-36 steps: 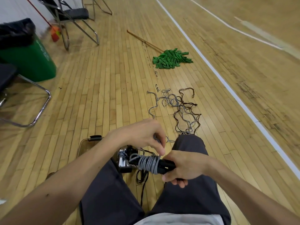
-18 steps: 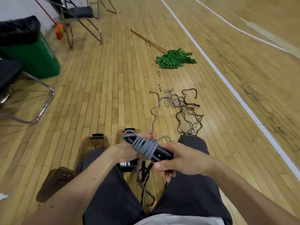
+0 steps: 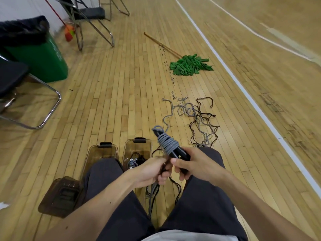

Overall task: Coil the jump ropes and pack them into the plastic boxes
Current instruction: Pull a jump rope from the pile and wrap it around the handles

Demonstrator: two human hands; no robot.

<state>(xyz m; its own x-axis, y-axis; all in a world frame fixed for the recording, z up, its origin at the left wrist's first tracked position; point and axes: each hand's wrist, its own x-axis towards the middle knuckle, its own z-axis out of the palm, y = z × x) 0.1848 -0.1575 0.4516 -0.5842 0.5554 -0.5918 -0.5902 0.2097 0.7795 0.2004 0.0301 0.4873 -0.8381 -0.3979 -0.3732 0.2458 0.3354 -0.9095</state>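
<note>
Clamped black handles [image 3: 179, 152] by the butt in right hand [image 3: 197, 165], long axis slanting up-left from fingers [image 3: 177, 161]; pinched grey rope [image 3: 167, 143] tail beside it in left hand [image 3: 150, 171].

We can read no text anywhere: the green bin [image 3: 43, 61] bears pale white marks on its side, but they are too blurred for us to make out.

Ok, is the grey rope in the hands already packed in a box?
No, the grey rope is wound round black handles gripped by the right hand, above the knees and outside the boxes.
</note>
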